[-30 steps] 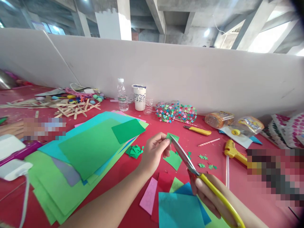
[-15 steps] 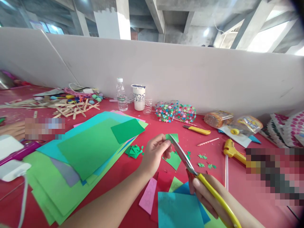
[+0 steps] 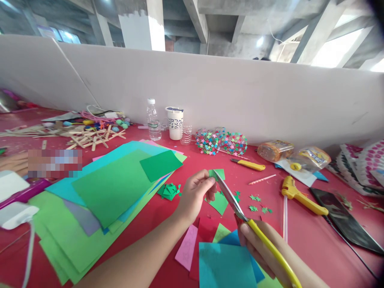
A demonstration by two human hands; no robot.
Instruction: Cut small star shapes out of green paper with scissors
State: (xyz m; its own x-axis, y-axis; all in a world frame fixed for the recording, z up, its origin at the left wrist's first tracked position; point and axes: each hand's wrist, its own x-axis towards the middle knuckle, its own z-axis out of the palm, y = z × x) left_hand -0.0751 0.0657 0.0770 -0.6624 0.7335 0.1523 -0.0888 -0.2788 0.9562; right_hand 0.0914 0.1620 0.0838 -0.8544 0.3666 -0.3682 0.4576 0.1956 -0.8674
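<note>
My left hand (image 3: pixel 198 190) pinches a small piece of green paper (image 3: pixel 220 173) between thumb and fingers, above the red table. In my right hand (image 3: pixel 255 242) are scissors (image 3: pixel 232 198) with yellow handles, their blades reaching up and left to the green paper. How far apart the blades stand is hard to make out. Under my hands lies a green paper square (image 3: pixel 219 205), with several small green stars (image 3: pixel 253 208) to its right. A pile of green scraps (image 3: pixel 169 191) sits left of my left hand. Nearer to me are cut papers, a teal square (image 3: pixel 225 264) on top.
Large green and blue sheets (image 3: pixel 111 184) cover the left. A yellow glue gun (image 3: pixel 303 196), a cutter (image 3: pixel 248 164) and a black phone-like slab (image 3: pixel 345 216) lie right. A water bottle (image 3: pixel 154 122) and white cup (image 3: pixel 175 124) stand behind. Another person's hand (image 3: pixel 13 163) is far left.
My hands, the scissors and the green paper hold almost the same position. The view has shifted very slightly. At the right, the dark slab now shows without blurring.
</note>
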